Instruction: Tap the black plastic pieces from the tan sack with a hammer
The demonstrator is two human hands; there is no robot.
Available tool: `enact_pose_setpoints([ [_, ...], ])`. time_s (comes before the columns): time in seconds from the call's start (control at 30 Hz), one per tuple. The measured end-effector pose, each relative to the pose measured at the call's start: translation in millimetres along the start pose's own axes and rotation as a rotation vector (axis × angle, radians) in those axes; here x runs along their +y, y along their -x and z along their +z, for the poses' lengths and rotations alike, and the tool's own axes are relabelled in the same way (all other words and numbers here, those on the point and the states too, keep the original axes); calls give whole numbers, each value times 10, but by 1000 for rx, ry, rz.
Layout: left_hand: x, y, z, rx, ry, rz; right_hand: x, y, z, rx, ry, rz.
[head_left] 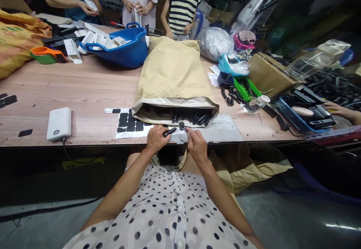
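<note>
My left hand (pixel 155 139) is closed around a small black pen-shaped part (pixel 169 131) at the table's front edge. Close by, my right hand (pixel 197 143) pinches a thin tool with a dark round end (pixel 182 125); its exact kind is too small to make out. Just beyond both hands lies a tan sack (pixel 175 72), its mouth facing me. Several similar black parts (pixel 200 119) show inside that mouth. Left of the sack, a white sheet (pixel 130 124) carries rows of black rounded-square pieces. A grey flat board (pixel 225 126) lies under the sack's front.
A blue basin (pixel 124 55) with white boxes stands behind left. A white power bank (pixel 59 124) with a cable lies at left. Green tray (pixel 246 88), plastic bottle (pixel 256 104) and carton (pixel 265 76) are at right. Co-workers stand across the table; another person's hand (pixel 341 111) reaches in at right.
</note>
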State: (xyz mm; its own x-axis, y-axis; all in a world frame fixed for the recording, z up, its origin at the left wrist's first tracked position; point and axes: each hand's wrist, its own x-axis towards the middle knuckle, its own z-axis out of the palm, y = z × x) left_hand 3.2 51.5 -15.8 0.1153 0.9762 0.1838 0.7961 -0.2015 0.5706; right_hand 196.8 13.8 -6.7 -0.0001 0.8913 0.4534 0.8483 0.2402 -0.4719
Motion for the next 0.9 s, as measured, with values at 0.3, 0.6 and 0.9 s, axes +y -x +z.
enact_pose_setpoints([
  [0.3, -35, 7, 6, 3, 2, 17, 251, -16, 124, -4, 231, 11],
  [0.6, -91, -3, 7, 49, 37, 69, 198, 19, 22, -96, 275, 39],
  [0.9, -128, 681, 8, -51, 222, 367, 313, 66, -62, -137, 204, 61],
])
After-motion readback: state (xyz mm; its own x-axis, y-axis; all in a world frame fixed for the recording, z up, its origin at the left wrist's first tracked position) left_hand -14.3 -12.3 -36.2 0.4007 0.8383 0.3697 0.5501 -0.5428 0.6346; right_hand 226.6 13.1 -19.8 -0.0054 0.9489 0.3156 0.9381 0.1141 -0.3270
